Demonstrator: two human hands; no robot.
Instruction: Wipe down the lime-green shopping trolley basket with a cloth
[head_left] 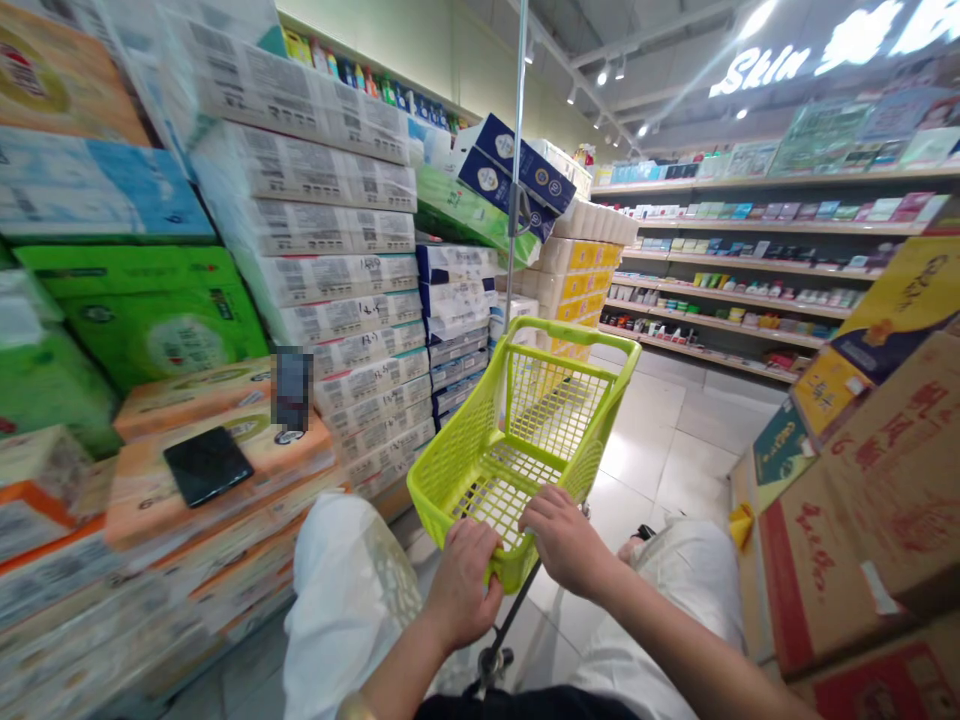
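The bright yellow-green basket (525,449) has its near end between two white trouser legs (337,600). It looks like hard plastic, with little square holes and round corners. The left hand (466,578) grips its near edge; the right hand (564,540) curls over it too.
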